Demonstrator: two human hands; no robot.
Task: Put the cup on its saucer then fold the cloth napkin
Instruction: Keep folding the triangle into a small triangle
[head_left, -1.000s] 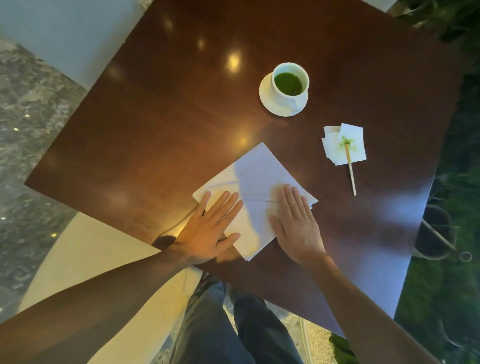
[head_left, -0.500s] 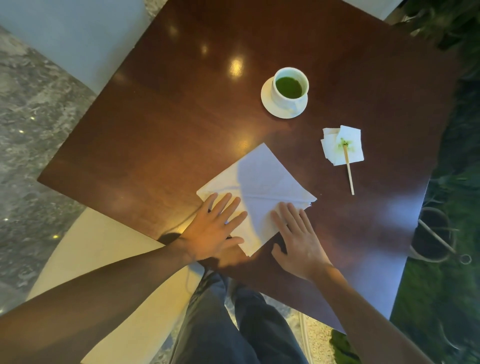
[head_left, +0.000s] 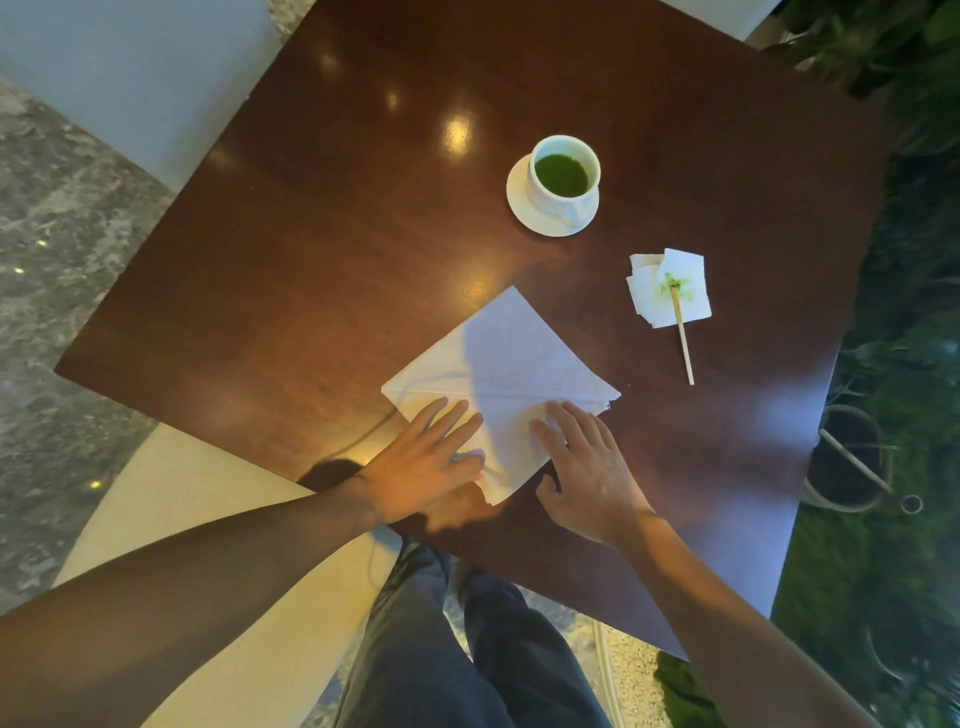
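A white cup (head_left: 563, 174) with green liquid stands on its white saucer (head_left: 522, 205) at the far middle of the dark wooden table (head_left: 322, 249). A white cloth napkin (head_left: 506, 369), folded into a square, lies near the table's front corner. My left hand (head_left: 423, 465) rests flat on the napkin's near left part, fingers spread. On the napkin's near right edge lies my right hand (head_left: 587, 462), fingers apart and partly on the table. Neither hand grips anything.
A small stained paper napkin (head_left: 670, 288) with a wooden stirrer (head_left: 684, 348) lies to the right of the cloth. A cream seat (head_left: 171, 525) is below the table's front left edge. Plants and a dark pot (head_left: 847, 457) lie past the right edge.
Both hands slid toward me along the napkin, from its middle to its near part. The right hand now lies partly off the cloth. Cup and saucer stayed put.
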